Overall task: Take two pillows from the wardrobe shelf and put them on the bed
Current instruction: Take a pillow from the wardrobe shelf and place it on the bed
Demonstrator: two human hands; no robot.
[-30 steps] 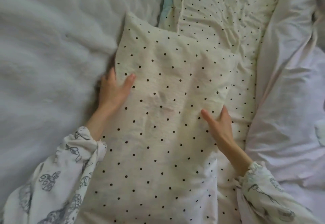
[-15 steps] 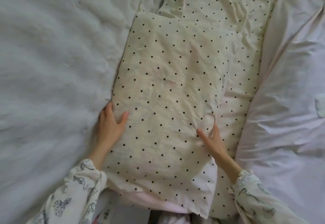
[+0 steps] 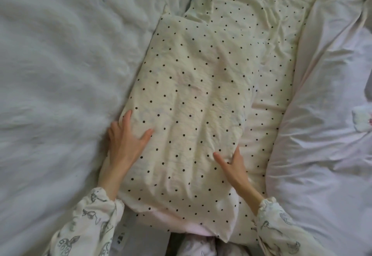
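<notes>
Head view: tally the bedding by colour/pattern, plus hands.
Cream black-dotted pillow: 1
Cream black-dotted sheet: 1
White fluffy blanket: 1
Pale pink duvet: 1
Hands, left hand and right hand, both flat on the pillow: 2
Total: 6

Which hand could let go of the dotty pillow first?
Probably the right hand: only its thumb and fingertips touch the pillow edge. The left hand lies flat on top, steadying it.
</notes>
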